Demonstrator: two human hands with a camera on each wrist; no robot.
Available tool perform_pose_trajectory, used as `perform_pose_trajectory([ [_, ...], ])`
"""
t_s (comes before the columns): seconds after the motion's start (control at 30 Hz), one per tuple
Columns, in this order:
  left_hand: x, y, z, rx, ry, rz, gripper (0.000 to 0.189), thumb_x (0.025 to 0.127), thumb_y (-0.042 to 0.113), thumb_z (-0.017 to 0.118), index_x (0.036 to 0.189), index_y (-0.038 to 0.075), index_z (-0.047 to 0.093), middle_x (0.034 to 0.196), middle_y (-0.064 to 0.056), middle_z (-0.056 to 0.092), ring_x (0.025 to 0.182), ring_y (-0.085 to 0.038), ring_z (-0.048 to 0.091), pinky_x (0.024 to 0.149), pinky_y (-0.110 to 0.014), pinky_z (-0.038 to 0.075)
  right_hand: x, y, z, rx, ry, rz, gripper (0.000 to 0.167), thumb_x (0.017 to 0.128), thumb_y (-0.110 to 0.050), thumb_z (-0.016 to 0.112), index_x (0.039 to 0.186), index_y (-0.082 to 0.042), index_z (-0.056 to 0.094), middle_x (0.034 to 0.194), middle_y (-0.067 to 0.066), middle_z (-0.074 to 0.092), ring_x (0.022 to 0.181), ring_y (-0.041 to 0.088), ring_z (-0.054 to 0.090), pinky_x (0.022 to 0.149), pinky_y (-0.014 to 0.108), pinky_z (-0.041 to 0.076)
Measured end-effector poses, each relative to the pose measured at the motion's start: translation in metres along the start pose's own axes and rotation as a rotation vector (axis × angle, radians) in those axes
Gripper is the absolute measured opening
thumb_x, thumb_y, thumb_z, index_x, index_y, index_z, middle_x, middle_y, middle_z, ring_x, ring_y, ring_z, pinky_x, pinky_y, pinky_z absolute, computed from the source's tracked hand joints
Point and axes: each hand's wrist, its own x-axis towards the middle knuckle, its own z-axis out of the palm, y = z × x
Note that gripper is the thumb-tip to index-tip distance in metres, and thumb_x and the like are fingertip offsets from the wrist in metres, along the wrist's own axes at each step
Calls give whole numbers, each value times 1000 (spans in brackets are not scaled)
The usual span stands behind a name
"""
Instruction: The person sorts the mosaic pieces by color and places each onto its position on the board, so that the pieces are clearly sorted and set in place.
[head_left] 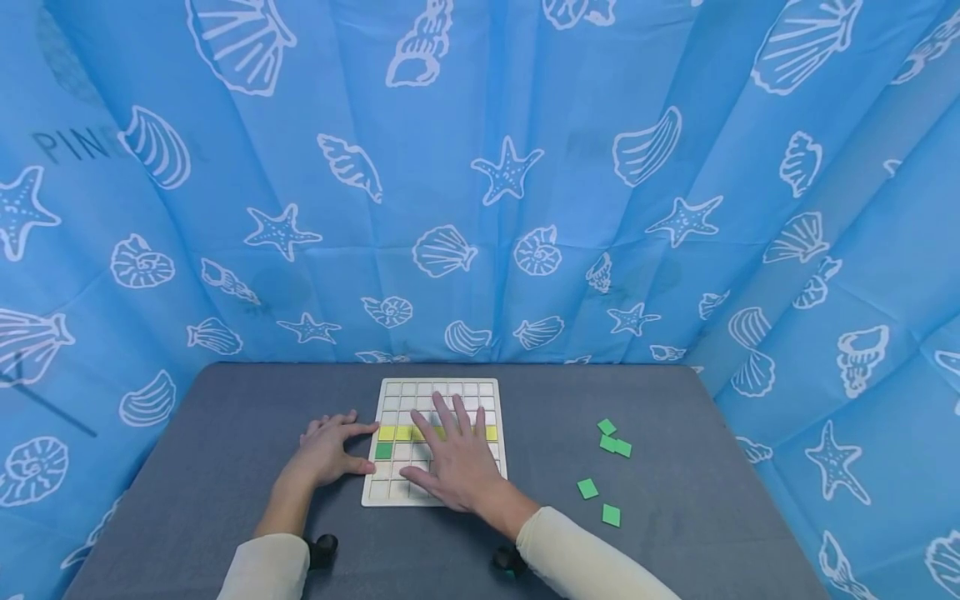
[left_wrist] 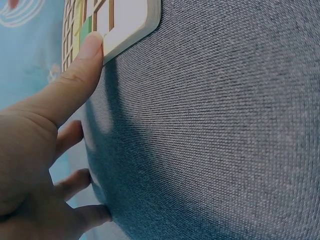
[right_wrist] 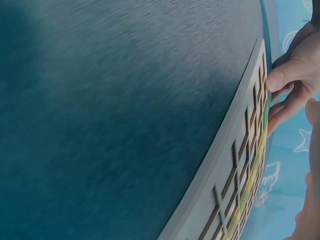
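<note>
A white grid board [head_left: 442,388] lies flat on the grey table. One row of its cells holds yellow square tiles [head_left: 387,433], and a green square tile [head_left: 383,451] sits in the leftmost cell just below that row. My left hand [head_left: 324,451] touches the board's left edge with thumb and forefinger; in the left wrist view the thumb [left_wrist: 82,67] rests on the rim beside the green tile. Over the board's middle and right, my right hand [head_left: 461,462] is spread with straight fingers, hiding several cells. Whether its fingertips touch the board I cannot tell.
Several loose green tiles lie on the table [head_left: 675,467] right of the board: a cluster [head_left: 615,443] farther back, one tile [head_left: 587,488] nearer, and another tile [head_left: 611,515] nearest. A blue shell-patterned curtain [head_left: 510,275] hangs behind the table and along its sides.
</note>
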Motion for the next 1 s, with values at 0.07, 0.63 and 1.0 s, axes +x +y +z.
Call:
perform_pose_trajectory([
  [0.07, 0, 1, 0, 3, -2, -3, 76, 75, 43, 88, 144, 28, 60, 163, -22, 36, 149, -60, 20, 111, -84, 16, -3, 6, 0, 9, -9, 10, 83, 96, -76, 41, 164, -33, 20, 174, 9, 13, 160, 41, 14, 120, 72, 22],
  [0.63, -2, 6, -3, -3, -13, -21, 77, 76, 40, 88, 146, 27, 58, 164, -21, 34, 150, -59, 17, 112, -82, 15, -30, 55, -8, 97, 36, 102, 83, 96, -72, 46, 163, -25, 28, 173, 14, 16, 159, 44, 14, 120, 74, 15],
  [1.0, -4, 7, -1, -7, -11, -39, 77, 75, 40, 89, 145, 27, 59, 164, -21, 35, 150, -60, 16, 113, -82, 15, -53, 76, -2, 108, 10, 161, 85, 95, -72, 47, 163, -25, 29, 173, 11, 18, 159, 44, 15, 122, 73, 12],
])
